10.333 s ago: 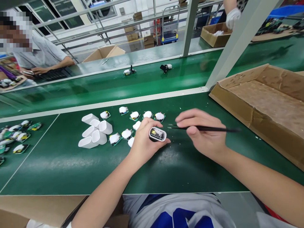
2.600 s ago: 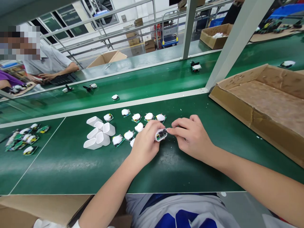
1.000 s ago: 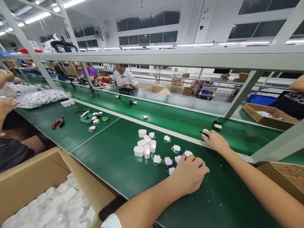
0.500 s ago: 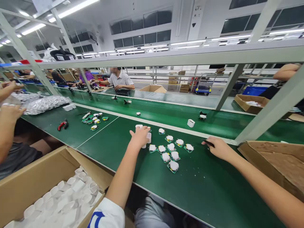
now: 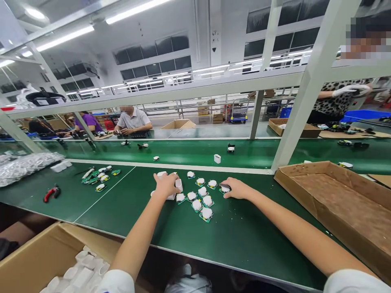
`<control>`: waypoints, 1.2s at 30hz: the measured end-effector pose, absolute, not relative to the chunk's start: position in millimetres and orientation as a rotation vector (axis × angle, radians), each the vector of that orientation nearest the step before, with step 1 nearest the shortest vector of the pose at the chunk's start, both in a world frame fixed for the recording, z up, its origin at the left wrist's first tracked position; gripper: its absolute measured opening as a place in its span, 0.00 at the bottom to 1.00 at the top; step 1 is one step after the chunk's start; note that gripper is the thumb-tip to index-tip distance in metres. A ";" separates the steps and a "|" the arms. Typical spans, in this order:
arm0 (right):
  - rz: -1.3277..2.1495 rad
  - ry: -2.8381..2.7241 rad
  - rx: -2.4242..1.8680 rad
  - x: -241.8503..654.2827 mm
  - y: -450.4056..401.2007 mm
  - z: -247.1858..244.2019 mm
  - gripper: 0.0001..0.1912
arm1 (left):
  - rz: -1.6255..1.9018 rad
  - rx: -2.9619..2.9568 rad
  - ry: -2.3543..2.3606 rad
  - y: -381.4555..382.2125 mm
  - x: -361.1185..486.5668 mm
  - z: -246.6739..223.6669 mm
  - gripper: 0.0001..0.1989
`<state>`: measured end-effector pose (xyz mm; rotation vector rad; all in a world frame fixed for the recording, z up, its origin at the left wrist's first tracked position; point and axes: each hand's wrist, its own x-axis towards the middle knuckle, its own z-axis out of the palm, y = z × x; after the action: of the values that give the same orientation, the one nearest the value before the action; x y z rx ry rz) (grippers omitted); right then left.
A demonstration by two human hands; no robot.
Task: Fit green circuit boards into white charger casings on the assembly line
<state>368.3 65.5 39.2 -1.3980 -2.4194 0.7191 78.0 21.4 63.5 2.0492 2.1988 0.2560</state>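
My left hand (image 5: 166, 185) is curled over a small group of white plastic housings (image 5: 179, 185), fingers and thumb against their sides. To its right, several small green circuit boards with white tops (image 5: 206, 213) lie loosely spread on the green bench. At the right end of this group, the fingers of my right hand (image 5: 238, 188) close around one circuit board (image 5: 225, 189). A dark sliver shows at those fingertips; whether it is a tool or part of the board I cannot tell.
An open carton of white housings (image 5: 87, 270) stands at lower left. A shallow cardboard box (image 5: 293, 171) borders the right. Red-handled pliers (image 5: 51, 193) and more boards (image 5: 102, 177) lie left. Behind runs a green conveyor belt (image 5: 189, 151) with a white housing (image 5: 217, 158). Co-workers sit beyond.
My right hand has moved left to the rightmost circuit board; the dark thin object it held is now mostly hidden. My left hand remains on the housings. The camera view has turned right.
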 end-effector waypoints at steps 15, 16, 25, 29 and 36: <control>1.482 -1.356 -1.243 392.4 20.4 29.2 0.32 | 1.087 1.940 1.390 39.9 175.8 33.6 0.22; 1.504 -1.310 -1.242 392.8 19.0 27.3 0.33 | 1.101 1.911 1.347 38.9 182.5 26.7 0.22; 1.680 -1.059 -1.176 394.2 0.0 28.3 0.31 | 1.202 1.843 1.189 7.9 195.2 25.2 0.19; 1.663 -1.141 -1.197 391.0 -7.8 29.4 0.31 | 1.128 1.589 1.040 0.8 198.5 25.7 0.18; 1.275 -1.436 -1.114 399.7 -17.2 40.0 0.23 | 1.050 1.345 0.763 -7.6 198.6 18.9 0.26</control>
<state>399.7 -17.2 40.0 -1.1136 -1.4359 1.2751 198.6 -7.6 18.9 1.3450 0.7629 1.0496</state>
